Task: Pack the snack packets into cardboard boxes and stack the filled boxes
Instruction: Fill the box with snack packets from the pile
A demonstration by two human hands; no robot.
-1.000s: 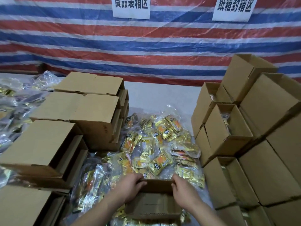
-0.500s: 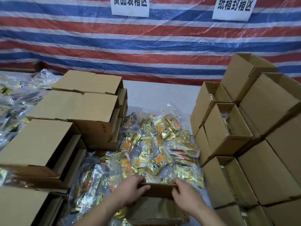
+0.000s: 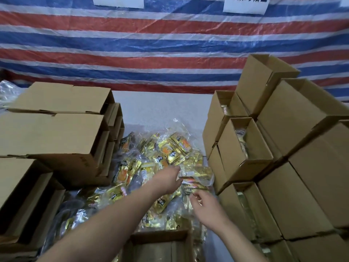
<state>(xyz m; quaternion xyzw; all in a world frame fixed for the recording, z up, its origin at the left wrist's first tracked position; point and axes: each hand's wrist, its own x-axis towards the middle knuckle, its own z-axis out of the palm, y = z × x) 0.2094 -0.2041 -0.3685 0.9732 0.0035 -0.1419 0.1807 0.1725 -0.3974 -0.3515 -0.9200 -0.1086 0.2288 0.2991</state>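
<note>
1. This is a makeshift packing station, the sort found in a small warehouse or food-packing workshop.
2. A red, white and blue striped tarpaulin (image 3: 170,53) hangs as the back wall across the upper frame.
3. Paper signs (image 3: 245,4) with printed characters are fixed along its top edge.
4. Stacks of plain cardboard boxes (image 3: 311,148) fill the right and left sides.
5. Gold snack packets (image 3: 170,154) lie heaped in clear plastic at centre, on a white table (image 3: 160,106).
</note>
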